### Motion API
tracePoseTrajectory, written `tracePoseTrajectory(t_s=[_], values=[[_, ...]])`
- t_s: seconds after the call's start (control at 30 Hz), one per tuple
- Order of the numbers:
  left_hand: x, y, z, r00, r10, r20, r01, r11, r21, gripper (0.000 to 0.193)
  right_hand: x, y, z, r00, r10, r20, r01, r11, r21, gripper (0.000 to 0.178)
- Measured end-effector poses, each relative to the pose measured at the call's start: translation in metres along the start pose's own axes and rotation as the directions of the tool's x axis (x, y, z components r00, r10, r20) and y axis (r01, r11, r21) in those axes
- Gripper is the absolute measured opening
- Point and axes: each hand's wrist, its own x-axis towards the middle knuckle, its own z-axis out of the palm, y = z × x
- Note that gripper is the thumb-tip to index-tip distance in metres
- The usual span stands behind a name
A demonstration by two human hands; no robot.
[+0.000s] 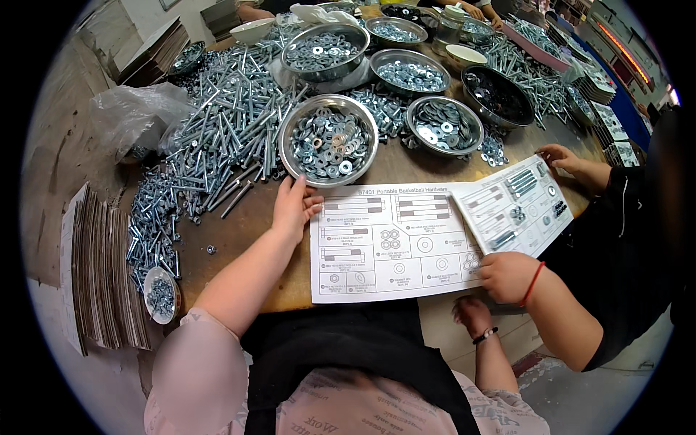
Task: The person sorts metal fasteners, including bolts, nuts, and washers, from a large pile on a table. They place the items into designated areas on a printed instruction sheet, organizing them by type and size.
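Note:
My left hand [291, 209] is open, fingers apart, at the upper left corner of a printed parts sheet [344, 288]. Its fingertips reach the near rim of a metal bowl of washers [285, 148]. Below the table edge, my right hand [474, 317], with a dark bracelet, hangs open and appears to hold nothing. A co-worker's hand with a red string [506, 275] grips the sheet's right end. That person's other hand [564, 158] is at the upper edge of a second sheet with small metal parts on it [549, 226], which overlaps the first.
A large heap of bolts [232, 127] covers the table's left side. More metal bowls of washers [444, 125] stand behind, beside a black bowl [496, 94]. A small white dish [161, 296] sits at the left edge, near stacked cardboard [101, 268]. The co-worker stands close on my right.

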Motion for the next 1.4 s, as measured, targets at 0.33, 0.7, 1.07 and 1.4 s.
tracePoseTrajectory(t_s=[0.33,0.7,1.07,1.4], values=[[0.048,0.011,-0.009,0.977,-0.187,0.104,0.193,0.980,-0.047,0.025,-0.019,-0.052,0.065,0.891,0.065,0.448,0.097,0.939,-0.331,0.020],[-0.014,0.051,-0.046,0.983,-0.090,0.160,0.112,0.985,-0.135,0.022,-0.007,-0.108,0.117,0.899,-0.150,0.411,0.343,0.825,-0.450,0.021],[-0.115,0.027,-0.174,0.984,-0.154,-0.085,0.152,0.988,-0.024,0.023,0.048,-0.130,0.213,0.727,-0.276,0.629,0.672,0.475,-0.568,0.023],[-0.130,-0.002,-0.203,0.963,-0.180,-0.201,0.163,0.982,-0.098,0.025,0.138,-0.173,0.292,0.495,-0.528,0.690,0.850,0.131,-0.510,0.027]])
